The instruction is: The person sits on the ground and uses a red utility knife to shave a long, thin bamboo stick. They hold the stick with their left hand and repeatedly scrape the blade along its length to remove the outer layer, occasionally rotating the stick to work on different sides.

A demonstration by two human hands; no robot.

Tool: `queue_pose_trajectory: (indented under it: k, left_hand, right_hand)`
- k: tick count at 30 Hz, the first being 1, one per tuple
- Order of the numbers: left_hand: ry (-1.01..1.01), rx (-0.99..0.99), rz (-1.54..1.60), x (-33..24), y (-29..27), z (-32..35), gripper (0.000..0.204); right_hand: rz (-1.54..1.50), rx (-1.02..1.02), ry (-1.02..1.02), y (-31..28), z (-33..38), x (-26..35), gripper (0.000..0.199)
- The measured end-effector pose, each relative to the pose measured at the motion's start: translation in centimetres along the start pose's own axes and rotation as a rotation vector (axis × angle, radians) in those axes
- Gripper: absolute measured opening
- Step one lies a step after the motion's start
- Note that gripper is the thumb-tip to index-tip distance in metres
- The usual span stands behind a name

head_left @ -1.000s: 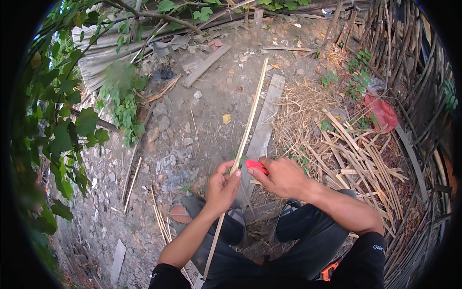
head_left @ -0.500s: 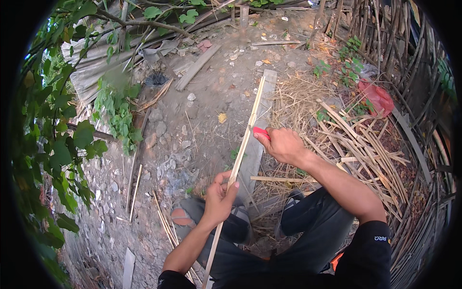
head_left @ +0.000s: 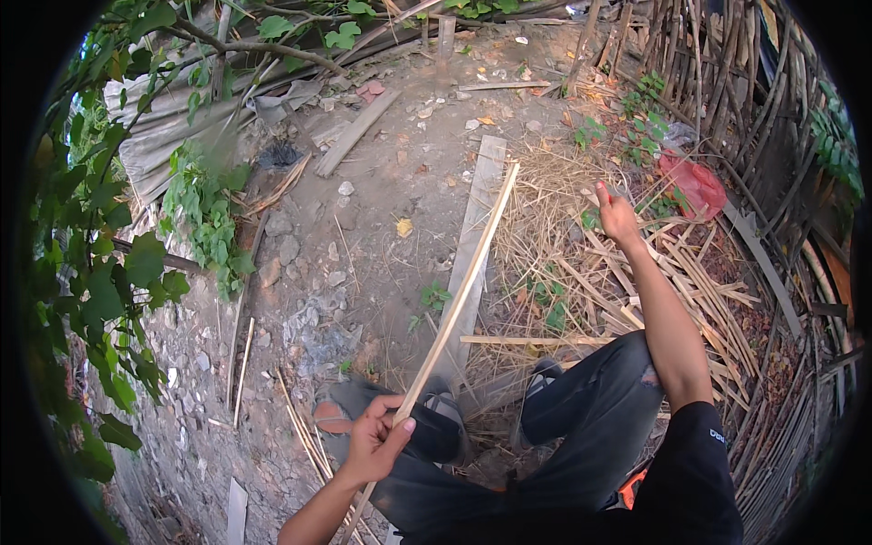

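My left hand point(head_left: 374, 442) is closed round the lower part of a long, pale bamboo strip point(head_left: 463, 289). The strip slants up and away to the right, its far end over a grey plank point(head_left: 483, 186) on the ground. Out to the right, my right hand point(head_left: 619, 218) is raised above the dry shavings, apart from the strip. Its fingers are curled round a small red-handled knife, mostly hidden by the hand; only a bit of it shows at the top of the fist.
Split bamboo strips point(head_left: 704, 295) lie heaped at the right beside dry shavings point(head_left: 536, 213) and a red plastic bag point(head_left: 692, 186). A stick fence point(head_left: 727, 82) stands at the far right. Leafy vines point(head_left: 118, 291) hang at the left. Another board point(head_left: 359, 133) lies farther off.
My right hand has moved away from the strip, up and to the right. My left hand has shifted slightly down and left, and the strip's far end has come nearer and to the right.
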State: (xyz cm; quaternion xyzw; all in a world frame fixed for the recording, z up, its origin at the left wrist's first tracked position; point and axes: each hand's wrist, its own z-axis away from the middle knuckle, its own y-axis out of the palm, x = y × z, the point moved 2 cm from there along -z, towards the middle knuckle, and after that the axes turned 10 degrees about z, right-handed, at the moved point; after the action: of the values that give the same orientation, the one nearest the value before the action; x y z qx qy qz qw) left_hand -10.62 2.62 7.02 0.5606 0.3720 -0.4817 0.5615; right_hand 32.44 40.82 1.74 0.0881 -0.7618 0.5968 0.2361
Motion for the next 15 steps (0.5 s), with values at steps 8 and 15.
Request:
queue_pose_trajectory:
  k: [8,15]
  left_hand:
    - [-0.062,-0.055,0.327,-1.8,1.3,-7.1,0.037]
    - [-0.128,-0.04,0.346,1.2,2.2,-10.5,0.039]
  right_hand:
    - [-0.144,0.322,-0.361,-4.3,9.1,13.3,0.068]
    - [-0.049,0.61,-0.788,-4.2,20.3,18.7,0.055]
